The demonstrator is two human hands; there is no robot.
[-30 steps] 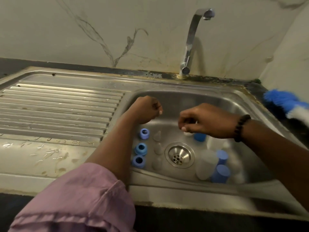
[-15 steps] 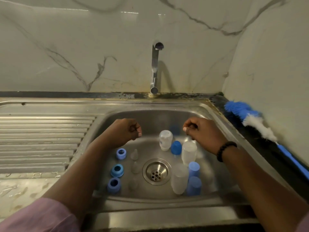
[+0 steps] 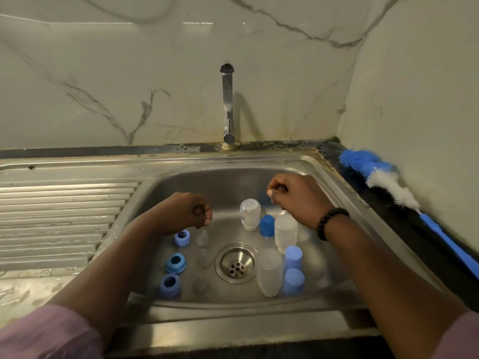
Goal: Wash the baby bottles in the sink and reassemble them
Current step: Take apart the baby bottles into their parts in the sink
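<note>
Now both hands, left [image 3: 190, 212] and right [image 3: 294, 196], curled into fists, nothing held. Bottles [image 3: 250, 214], rings [image 3: 176, 263], caps [image 3: 293, 257] stood in sink [image 3: 344, 193]. Tap [image 3: 227, 104] to be opened first; brush [image 3: 375, 174] to be picked up.

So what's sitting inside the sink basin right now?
Inside the sink basin: three blue collars, three clear teats, clear bottles, blue caps and the drain. The right hand covers whatever lies beneath it.

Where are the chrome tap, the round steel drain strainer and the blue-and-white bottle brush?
chrome tap [image 3: 227, 99]: head view, on its upright pipe.
round steel drain strainer [image 3: 236, 265]: head view, on its perforated centre.
blue-and-white bottle brush [image 3: 383, 177]: head view, on its white bristles.
</note>
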